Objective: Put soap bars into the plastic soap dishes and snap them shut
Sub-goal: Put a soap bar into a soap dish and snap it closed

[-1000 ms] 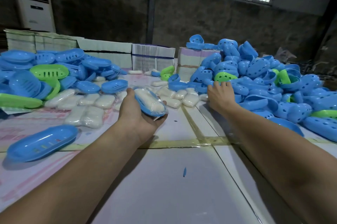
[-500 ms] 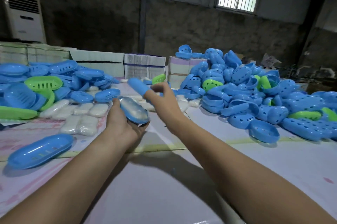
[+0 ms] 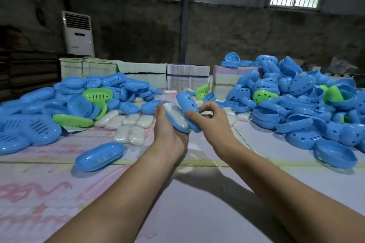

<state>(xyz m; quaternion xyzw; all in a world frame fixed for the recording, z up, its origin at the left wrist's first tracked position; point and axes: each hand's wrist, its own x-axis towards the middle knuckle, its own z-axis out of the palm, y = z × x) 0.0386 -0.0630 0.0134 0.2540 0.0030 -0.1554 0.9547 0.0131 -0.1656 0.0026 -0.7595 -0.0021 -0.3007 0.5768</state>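
My left hand (image 3: 167, 136) holds a blue soap dish base (image 3: 178, 125) from below, with a white wrapped soap bar (image 3: 174, 115) lying in it. My right hand (image 3: 212, 122) grips a blue perforated lid (image 3: 187, 102) by its edge and tilts it against the right side of the base. The two parts touch along that side and the lid stands open above the soap. Loose wrapped soap bars (image 3: 130, 126) lie on the table just left of my hands.
A heap of blue and green dish bases (image 3: 75, 102) fills the left side. A larger heap of perforated lids (image 3: 296, 102) fills the right. One blue base (image 3: 99, 156) lies alone at front left. Stacked cartons (image 3: 187, 78) line the back edge.
My right hand drew back from the lid heap with a blue lid and brought it against the base in my left hand. The view has shifted left.
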